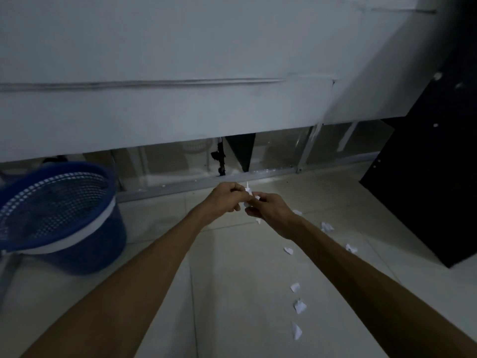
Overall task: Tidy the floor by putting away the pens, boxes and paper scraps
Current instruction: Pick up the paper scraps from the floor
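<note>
Both my arms reach forward over the pale tiled floor. My left hand [225, 197] and my right hand [268, 210] meet in the middle, each closed on small white paper scraps [248, 190] held between them. More white scraps lie on the tiles to the right and below: one [326, 226], one [288, 250], one [351, 248], one [300, 306], and others nearer me. A blue mesh basket [85, 228] stands tilted at the left, well apart from both hands. No pens or boxes are visible.
A grey-white wall panel [180, 112] fills the upper frame, with a low glass strip and metal rail [180, 188] at floor level. A black panel [426, 189] leans at the right. The scene is dim.
</note>
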